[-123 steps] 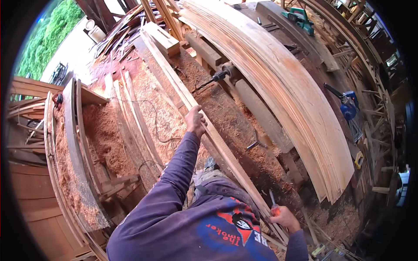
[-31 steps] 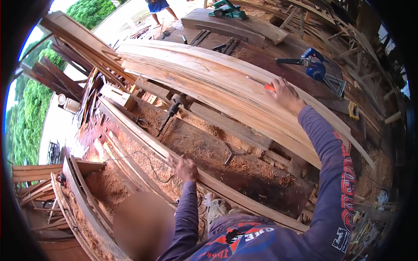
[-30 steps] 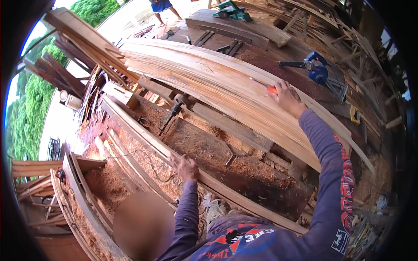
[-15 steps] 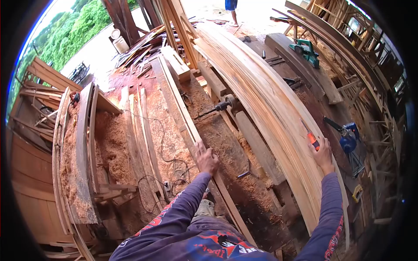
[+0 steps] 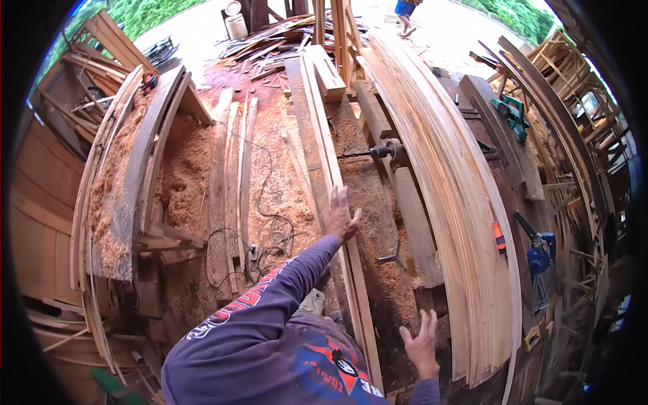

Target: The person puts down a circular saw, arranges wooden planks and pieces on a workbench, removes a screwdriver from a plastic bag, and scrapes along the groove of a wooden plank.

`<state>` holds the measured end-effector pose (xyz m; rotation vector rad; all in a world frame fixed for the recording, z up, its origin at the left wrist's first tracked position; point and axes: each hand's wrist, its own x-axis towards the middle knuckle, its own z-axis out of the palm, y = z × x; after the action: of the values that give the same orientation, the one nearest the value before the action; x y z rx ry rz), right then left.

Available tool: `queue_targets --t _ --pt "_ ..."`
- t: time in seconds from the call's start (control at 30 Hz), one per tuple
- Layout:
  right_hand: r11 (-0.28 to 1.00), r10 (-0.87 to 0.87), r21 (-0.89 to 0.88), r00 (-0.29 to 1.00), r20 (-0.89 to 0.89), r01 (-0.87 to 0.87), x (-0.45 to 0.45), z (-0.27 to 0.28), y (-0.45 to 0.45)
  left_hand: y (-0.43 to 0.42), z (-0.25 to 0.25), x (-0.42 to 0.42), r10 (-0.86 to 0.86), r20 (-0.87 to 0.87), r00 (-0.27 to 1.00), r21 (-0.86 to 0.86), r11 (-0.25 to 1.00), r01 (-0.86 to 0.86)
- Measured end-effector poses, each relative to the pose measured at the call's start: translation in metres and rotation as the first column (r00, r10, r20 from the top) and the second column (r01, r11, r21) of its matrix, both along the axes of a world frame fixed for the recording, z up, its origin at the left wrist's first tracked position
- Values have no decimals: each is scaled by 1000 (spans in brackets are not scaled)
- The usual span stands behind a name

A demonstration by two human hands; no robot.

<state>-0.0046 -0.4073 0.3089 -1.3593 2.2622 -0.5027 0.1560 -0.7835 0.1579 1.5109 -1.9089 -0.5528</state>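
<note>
My left hand [image 5: 343, 214] rests with fingers stretched on a long narrow wooden strip [image 5: 324, 145] running away from my body. To the right of that strip, my right hand [image 5: 423, 343] hangs with its fingers spread and nothing in it, beside the lower part of a large stack of thin planks [image 5: 449, 196]. An orange-handled screwdriver [image 5: 499, 237] lies on the stack near its right edge. A drill with a long bit [image 5: 381, 152] lies between the strip and the stack.
Sawdust-covered beams [image 5: 152, 169] stand at the left. A dark cable [image 5: 272, 202] winds over the shavings. At the right are a green power tool [image 5: 511, 118], a blue tool [image 5: 538, 256] and a yellow-handled saw [image 5: 532, 337]. Another person's legs [image 5: 406, 20] show at the far top.
My right hand has let go of the screwdriver and moved off the plank stack, towards my body. The view has turned to the right. My left hand is still on the strip.
</note>
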Motion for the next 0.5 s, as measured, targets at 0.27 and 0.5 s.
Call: queue_targets --t 0.27,0.5 --pt "958 -267 -127 962 -51 259 15 7 41 120 -128 222 -111 74 991 437 897 67" --pt "936 347 -334 475 809 -115 178 35 -66 176 -202 452 -946 265 188 964 261 -44"
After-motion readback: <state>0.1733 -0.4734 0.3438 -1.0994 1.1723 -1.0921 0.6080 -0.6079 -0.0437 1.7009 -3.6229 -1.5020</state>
